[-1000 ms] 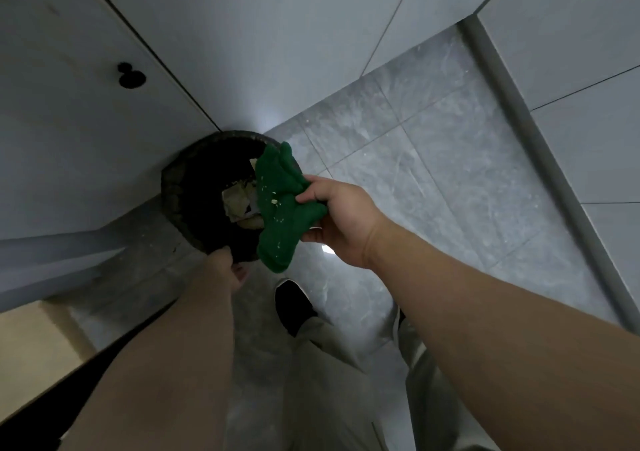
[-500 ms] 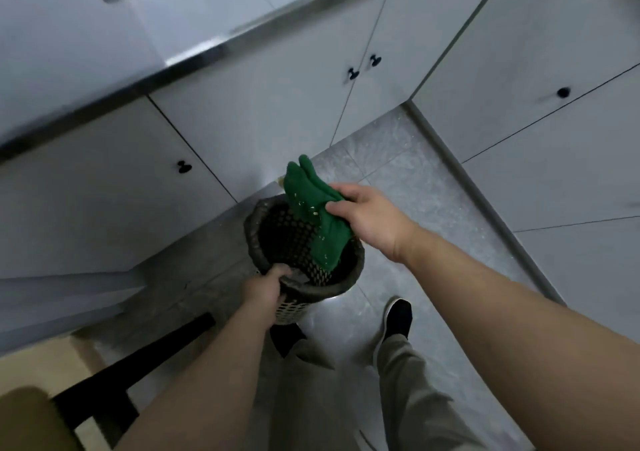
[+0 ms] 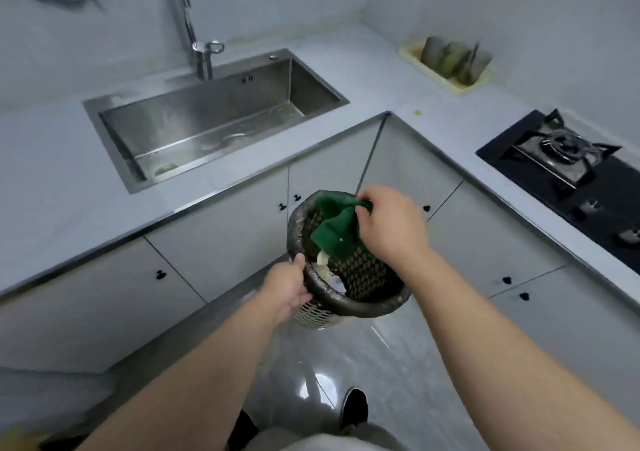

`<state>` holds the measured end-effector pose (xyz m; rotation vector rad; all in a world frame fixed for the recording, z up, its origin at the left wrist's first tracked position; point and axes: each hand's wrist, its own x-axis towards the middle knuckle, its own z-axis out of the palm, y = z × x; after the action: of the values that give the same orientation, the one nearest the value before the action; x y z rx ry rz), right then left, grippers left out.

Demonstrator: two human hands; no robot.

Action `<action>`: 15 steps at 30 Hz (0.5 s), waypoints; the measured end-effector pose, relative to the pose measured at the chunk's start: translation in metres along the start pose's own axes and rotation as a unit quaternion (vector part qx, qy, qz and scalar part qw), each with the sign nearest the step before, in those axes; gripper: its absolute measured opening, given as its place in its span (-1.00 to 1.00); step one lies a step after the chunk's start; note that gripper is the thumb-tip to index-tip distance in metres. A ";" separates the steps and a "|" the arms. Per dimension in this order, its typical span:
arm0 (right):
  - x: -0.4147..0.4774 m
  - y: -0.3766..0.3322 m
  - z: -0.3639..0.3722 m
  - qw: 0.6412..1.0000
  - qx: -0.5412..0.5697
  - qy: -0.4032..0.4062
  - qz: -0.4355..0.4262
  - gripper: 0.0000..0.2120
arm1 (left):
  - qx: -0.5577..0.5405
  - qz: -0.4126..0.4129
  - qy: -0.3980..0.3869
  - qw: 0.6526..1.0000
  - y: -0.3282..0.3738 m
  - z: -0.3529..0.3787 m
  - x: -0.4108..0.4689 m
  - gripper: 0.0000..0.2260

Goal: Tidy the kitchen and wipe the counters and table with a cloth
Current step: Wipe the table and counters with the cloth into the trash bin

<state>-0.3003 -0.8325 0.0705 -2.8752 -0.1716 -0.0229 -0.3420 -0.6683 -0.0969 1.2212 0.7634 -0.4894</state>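
My left hand grips the near rim of a mesh waste basket lined with a black bag and holds it up off the floor, in front of the corner cabinets. A crumpled green cloth hangs over the basket's mouth, pinched in my right hand. Pale scraps of rubbish show inside the basket below the cloth.
A steel sink with a tall tap is set in the pale counter on the left. On the right counter sit a black gas hob and a yellow tray of utensils. A small crumb lies near the corner. Grey tiled floor lies below.
The basket has come up from the floor in my left hand. My view has lifted from the floor and cabinet doors to the sink and counters. My right hand still holds the cloth over the basket.
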 end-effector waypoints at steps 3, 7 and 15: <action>0.005 0.031 0.011 0.999 -0.006 -0.021 0.049 -0.82 | 0.015 0.012 0.008 1.000 0.021 0.030 -0.006 -0.60; 0.022 0.070 0.003 0.997 0.013 -0.006 0.081 -0.84 | 0.016 0.019 0.008 1.000 0.036 0.072 -0.010 -0.58; 0.049 0.133 -0.016 0.994 0.048 0.005 0.094 -0.85 | 0.016 0.004 0.023 1.000 0.034 0.137 -0.022 -0.60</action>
<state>-0.2363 -0.9586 0.0536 -2.7818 0.0969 0.0052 -0.2975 -0.7912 -0.0382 1.2680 0.7920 -0.4687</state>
